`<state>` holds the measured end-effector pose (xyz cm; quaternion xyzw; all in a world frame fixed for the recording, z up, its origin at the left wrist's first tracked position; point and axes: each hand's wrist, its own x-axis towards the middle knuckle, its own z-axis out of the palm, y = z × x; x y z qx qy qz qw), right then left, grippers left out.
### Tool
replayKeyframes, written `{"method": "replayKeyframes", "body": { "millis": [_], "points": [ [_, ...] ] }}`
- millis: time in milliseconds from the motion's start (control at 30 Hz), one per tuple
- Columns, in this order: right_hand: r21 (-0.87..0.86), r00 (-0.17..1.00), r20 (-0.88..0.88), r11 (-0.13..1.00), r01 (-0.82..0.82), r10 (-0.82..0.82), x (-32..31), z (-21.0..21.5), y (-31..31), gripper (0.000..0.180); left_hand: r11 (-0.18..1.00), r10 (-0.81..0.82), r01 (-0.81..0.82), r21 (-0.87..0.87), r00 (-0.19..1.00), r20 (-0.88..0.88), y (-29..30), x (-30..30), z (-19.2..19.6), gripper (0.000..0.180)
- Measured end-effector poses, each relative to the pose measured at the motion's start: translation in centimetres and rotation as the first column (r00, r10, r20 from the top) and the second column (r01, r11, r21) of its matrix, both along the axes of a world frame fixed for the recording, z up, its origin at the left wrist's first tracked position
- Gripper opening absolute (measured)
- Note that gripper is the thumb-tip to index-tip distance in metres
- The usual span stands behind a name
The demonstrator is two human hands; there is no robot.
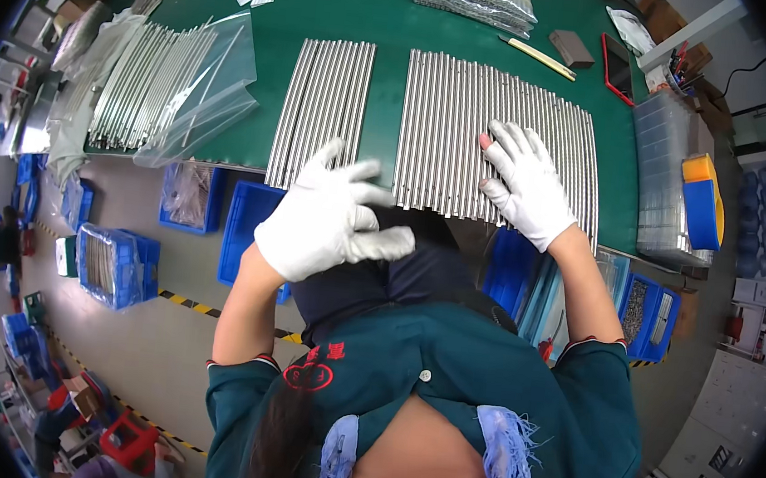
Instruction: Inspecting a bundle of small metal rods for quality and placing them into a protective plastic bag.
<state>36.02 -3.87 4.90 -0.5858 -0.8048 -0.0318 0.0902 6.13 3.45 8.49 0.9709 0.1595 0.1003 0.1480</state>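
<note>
Two groups of thin metal rods lie side by side on the green table, with a green gap between them. The narrower left group has its near ends at the table edge. On the wider right group rests my right hand, in a white glove with some fingertips bare, its fingers stretched across the rods. My left hand, also white-gloved, hovers at the near end of the left group. Its fingers are spread, slightly blurred, and nothing shows in them.
More rods lie at the left beside a clear plastic bag. Behind are bagged rods, a yellow-handled tool, a grey block and a red-edged device. A tape roll sits by clear boxes. Blue bins stand below.
</note>
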Motion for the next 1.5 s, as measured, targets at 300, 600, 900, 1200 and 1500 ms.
{"method": "replayKeyframes", "body": {
  "millis": [300,600,900,1200,1500],
  "points": [
    [-0.098,1.0,-0.017,0.995,-0.012,0.01,-2.8,0.7,-2.0,0.063,0.757,0.535,-0.545,0.36,0.834,0.139,2.2,-1.1,-2.2,0.056],
    [-0.148,0.978,-0.14,0.973,-0.177,0.157,-8.3,1.6,-1.8,0.064,0.752,0.613,-0.609,0.253,0.786,0.072,3.1,0.8,-4.3,0.069],
    [-0.092,0.852,-0.38,0.901,-0.423,0.361,-12.6,1.6,0.7,0.071,0.75,0.654,-0.654,0.104,0.756,0.037,6.3,-3.3,-5.9,0.056],
    [-0.031,0.986,0.051,0.987,0.158,-0.157,-4.6,0.1,-2.3,0.08,0.752,0.635,-0.615,0.237,0.772,-0.012,5.7,-2.8,-5.4,0.06],
    [-0.004,0.989,-0.135,0.998,0.061,-0.061,-6.0,2.0,-1.2,0.076,0.765,0.606,-0.592,0.252,0.795,0.028,5.6,-1.9,-5.5,0.057]
  ]
}}
